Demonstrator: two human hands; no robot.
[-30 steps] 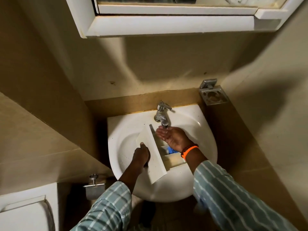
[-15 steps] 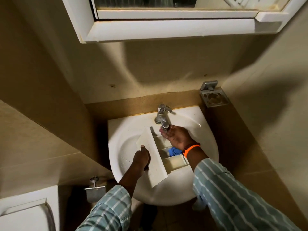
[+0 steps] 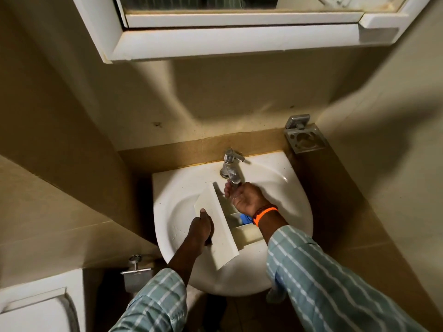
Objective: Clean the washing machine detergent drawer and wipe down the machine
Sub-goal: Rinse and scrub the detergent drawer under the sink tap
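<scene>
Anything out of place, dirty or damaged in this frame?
The detergent drawer sits in the sink, as the cleaning needs. Brownish staining runs along the sink's back edge by the tap. Nothing looks spilled or broken.

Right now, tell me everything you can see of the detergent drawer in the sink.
The detergent drawer is off-white, plastic-looking, with a long flat front panel and divided compartments behind it, one holding a blue insert. It lies tilted in the white sink below the tap. The left hand grips the front panel, thumb on its face; the right hand is cupped under the spout, above the compartments.
</scene>
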